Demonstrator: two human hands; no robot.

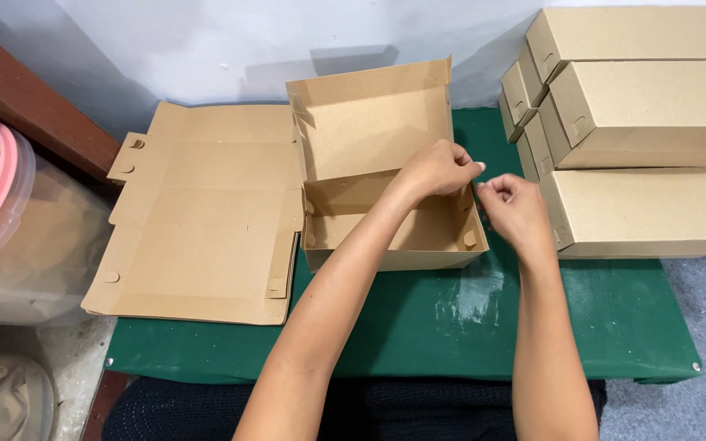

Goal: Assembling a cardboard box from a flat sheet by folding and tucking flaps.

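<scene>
Here both hands, left [435,167] and right [510,208], pinch the box [386,237] side wall; press its tab squarely home

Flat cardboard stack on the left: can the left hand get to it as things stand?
Probably yes. The left hand is on the right wall of the half-folded box, and the flat cardboard stack lies right beside that box on the green mat, nothing on top.
</scene>
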